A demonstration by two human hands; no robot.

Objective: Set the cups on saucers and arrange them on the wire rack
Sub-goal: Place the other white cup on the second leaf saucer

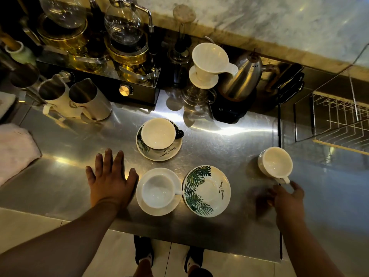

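Observation:
A white cup (158,133) with a dark handle sits on a leaf-print saucer (171,152) mid-counter. In front of it, another white cup (157,191) rests on a plain white saucer (173,174). To its right lies a bare leaf-print saucer (207,190). A third white cup (276,161) stands on the steel counter at the right. My right hand (287,198) is just behind its handle, fingertips touching or nearly touching it; motion blur hides the grip. My left hand (110,177) lies flat and open on the counter, left of the white saucer. The wire rack (339,114) is at far right.
Two steel milk pitchers (79,98) stand at the left, with a folded cloth (14,150) near the left edge. Siphon brewers (123,37), a white dripper on a glass server (207,64) and a steel kettle (243,76) line the back. The counter's front edge is close to me.

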